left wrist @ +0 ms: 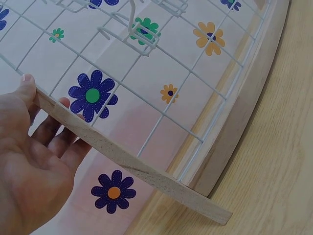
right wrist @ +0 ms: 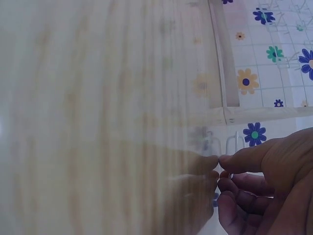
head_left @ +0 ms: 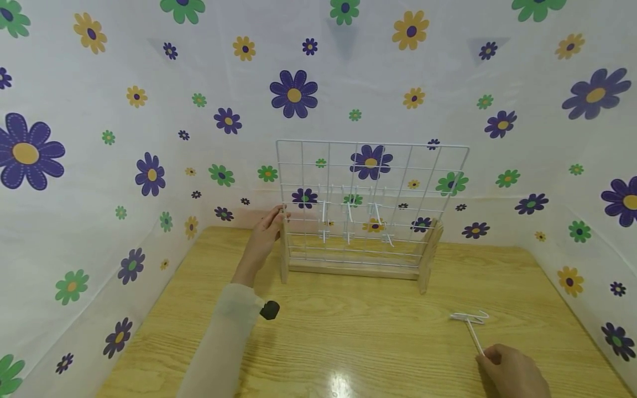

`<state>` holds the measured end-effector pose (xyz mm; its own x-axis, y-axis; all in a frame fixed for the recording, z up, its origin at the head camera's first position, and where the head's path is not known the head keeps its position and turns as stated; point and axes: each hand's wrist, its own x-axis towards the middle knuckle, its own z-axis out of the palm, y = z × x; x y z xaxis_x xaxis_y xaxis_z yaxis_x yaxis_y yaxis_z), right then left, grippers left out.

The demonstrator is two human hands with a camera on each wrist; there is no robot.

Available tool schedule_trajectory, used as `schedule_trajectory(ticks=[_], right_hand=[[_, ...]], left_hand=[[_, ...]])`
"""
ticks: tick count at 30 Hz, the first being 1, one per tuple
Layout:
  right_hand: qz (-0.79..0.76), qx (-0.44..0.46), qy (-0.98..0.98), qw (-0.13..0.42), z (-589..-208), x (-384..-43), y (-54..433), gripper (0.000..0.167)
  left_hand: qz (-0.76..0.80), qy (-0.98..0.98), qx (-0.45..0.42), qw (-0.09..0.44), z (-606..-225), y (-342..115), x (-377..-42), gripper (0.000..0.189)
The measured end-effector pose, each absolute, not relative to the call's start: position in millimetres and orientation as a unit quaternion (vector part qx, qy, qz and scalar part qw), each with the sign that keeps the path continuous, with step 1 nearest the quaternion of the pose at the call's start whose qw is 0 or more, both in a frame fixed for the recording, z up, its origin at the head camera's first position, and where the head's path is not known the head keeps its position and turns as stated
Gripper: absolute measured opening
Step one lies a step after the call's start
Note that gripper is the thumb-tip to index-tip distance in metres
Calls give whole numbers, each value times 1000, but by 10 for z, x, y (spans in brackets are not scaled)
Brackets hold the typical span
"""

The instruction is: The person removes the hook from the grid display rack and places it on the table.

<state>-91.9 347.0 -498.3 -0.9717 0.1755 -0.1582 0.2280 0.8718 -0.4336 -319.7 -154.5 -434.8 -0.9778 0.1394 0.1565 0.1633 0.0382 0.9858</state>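
Note:
A white wire grid panel [head_left: 372, 143] stands in a wooden base, with several white hooks [head_left: 324, 211] hanging on its middle rows. My left hand [head_left: 261, 237] grips the upper end of the left wooden post; in the left wrist view its thumb lies over the post [left wrist: 132, 166] and its fingers curl behind it. At the front right, my right hand [head_left: 515, 373] pinches the straight stem of a loose white wire hook [head_left: 475, 334] between thumb and fingers, low over the tabletop. The hook's bent wire end points away from the hand, towards the rack.
The glossy wood-grain table [head_left: 323, 331] carries the rack near its back. Flower-printed white sheeting [head_left: 249, 83] rises behind the table and along both sides. The right wooden post [head_left: 429, 257] of the rack stands between the panel and the right side of the table.

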Motion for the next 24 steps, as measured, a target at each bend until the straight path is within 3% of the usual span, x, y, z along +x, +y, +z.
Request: schedule_trajectory(ticks=[16, 24], right_hand=[[-235, 101, 965, 64, -4992, -922, 3481, 30], [-239, 98, 964, 70, -4959, -928, 3494, 38]], left_hand=[[-674, -733, -96, 8, -4337, -1547, -3187, 55], [-674, -733, -92, 3, -4316, -1545, -3176, 55]])
